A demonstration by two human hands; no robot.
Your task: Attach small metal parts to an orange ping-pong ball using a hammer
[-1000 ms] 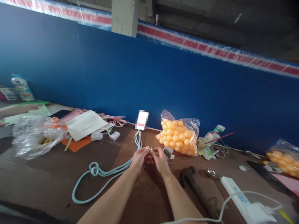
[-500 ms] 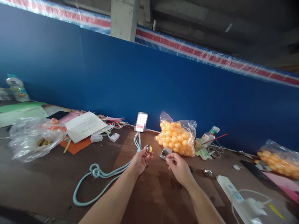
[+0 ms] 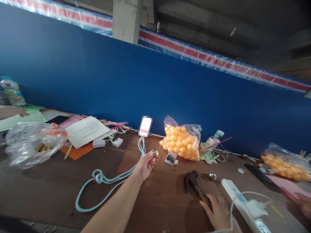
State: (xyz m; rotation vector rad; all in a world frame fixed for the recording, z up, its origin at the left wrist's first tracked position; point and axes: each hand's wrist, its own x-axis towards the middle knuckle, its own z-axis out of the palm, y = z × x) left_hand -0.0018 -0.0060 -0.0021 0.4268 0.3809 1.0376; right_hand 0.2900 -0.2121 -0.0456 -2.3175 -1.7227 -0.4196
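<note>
- Here, viewed from afar, my left hand pinches a shiny-capped orange ball over the table.
- My right hand has its grip around the hammer handle — I'd wrap every finger firmly.
- I'd keep the left pinch light — and steady.

blue wall bhnd brn table

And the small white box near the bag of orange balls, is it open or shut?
The small white box is open: dark contents show inside it.
</note>
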